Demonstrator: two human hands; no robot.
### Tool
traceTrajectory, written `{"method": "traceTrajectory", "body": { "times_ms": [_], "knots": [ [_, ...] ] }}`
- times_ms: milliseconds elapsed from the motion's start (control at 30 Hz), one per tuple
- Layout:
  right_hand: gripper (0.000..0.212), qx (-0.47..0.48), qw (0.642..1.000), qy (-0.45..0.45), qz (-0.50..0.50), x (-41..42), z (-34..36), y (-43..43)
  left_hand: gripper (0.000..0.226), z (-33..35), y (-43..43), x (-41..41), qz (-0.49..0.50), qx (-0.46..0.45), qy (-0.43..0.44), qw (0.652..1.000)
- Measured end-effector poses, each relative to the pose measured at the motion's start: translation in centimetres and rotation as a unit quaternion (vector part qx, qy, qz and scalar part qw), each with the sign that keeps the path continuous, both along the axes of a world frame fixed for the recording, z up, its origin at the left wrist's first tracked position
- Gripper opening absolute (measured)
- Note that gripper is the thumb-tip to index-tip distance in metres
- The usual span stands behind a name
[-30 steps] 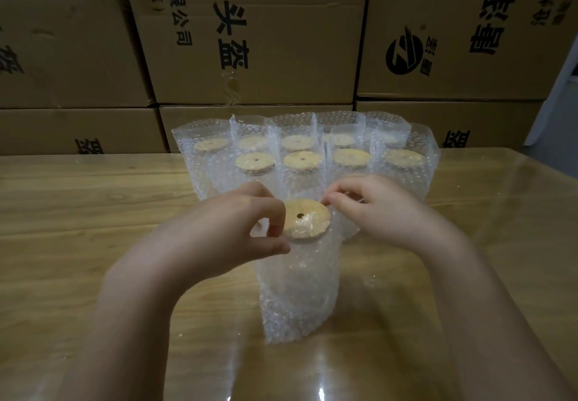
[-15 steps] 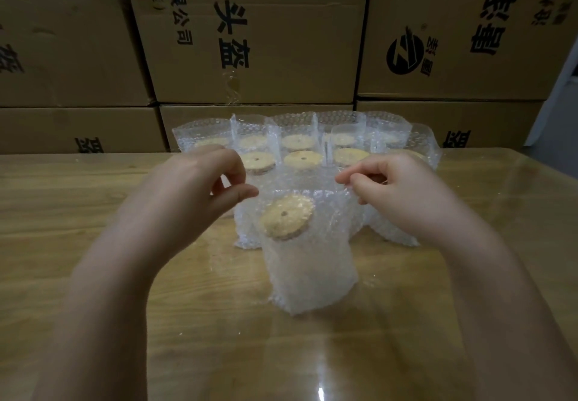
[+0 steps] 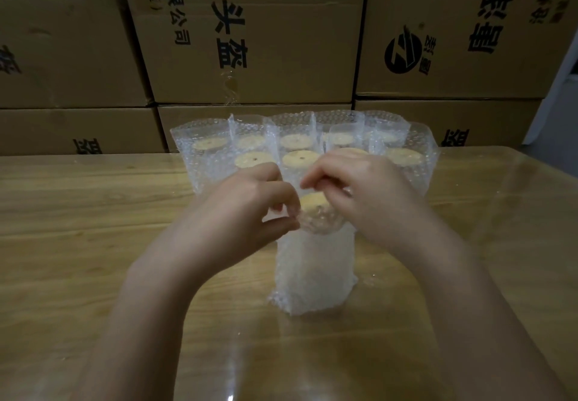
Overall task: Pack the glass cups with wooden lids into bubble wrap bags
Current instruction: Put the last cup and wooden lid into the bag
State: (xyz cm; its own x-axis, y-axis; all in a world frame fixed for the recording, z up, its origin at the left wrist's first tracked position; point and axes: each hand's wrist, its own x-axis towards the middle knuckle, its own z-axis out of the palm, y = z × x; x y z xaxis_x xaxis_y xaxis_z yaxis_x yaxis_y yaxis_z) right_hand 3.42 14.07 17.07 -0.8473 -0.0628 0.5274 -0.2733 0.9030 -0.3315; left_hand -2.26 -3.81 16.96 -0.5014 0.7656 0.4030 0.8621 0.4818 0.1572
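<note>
A bubble wrap bag (image 3: 312,275) is being held upright on the tabletop (image 3: 93,213), right under both hands. Its top rim is being pinched by the left hand (image 3: 247,213) between curled thumb and finger, just left of the wooden lid (image 3: 312,205). The rim on the far right side is being pinched by the right hand (image 3: 366,194), with the fingers curled in. The lid is being framed between the two hands: a round, flat, pale disc. The glass cup under it is being hidden by the wrap, so its shape cannot be told.

The wrap is soft, bumpy and see-through, and it is being crumpled at the bottom, well below the hands. It is judged to be light and floppy, so it is best taken by the rim. The cup inside is likely hard, smooth, a bit heavy and easy to break. It is better gripped round the middle through the wrap than lifted by the rim alone. The lid may be loose and could be tipped off.

Beyond the hands, packed cups (image 3: 206,156) are being kept close together in rows, with brown cardboard boxes (image 3: 281,41) stacked behind them. Light is being bounced off the shiny, wood-patterned tabletop.
</note>
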Motion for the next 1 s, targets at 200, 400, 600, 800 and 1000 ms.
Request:
{"method": "traceTrajectory", "body": {
  "times_ms": [200, 400, 600, 800, 1000],
  "knots": [
    [0.033, 0.036, 0.985, -0.170, -0.006, -0.5, -1.2, 0.3, 0.007, 0.2, 0.2, 0.4, -0.002, -0.019, 0.016, 1.000],
    [0.047, 0.072, 0.983, -0.168, -0.029, -0.4, -1.3, 0.5, 0.004, 0.2, 0.4, 0.8, 0.010, -0.039, 0.036, 0.999],
    [0.052, 0.077, 0.983, -0.164, -0.038, -0.4, -1.1, 0.8, 0.005, 0.2, 0.3, 0.7, 0.012, -0.026, 0.027, 0.999],
    [0.047, 0.071, 0.983, -0.163, -0.051, -0.6, -1.4, 0.2, 0.005, 0.0, 0.0, 0.4, 0.012, -0.014, 0.028, 0.999],
    [0.037, 0.099, 0.987, -0.089, -0.088, 0.1, -0.6, 2.3, 0.013, -0.1, -0.8, -0.5, 0.060, 0.015, 0.072, 0.995]
  ]
}}
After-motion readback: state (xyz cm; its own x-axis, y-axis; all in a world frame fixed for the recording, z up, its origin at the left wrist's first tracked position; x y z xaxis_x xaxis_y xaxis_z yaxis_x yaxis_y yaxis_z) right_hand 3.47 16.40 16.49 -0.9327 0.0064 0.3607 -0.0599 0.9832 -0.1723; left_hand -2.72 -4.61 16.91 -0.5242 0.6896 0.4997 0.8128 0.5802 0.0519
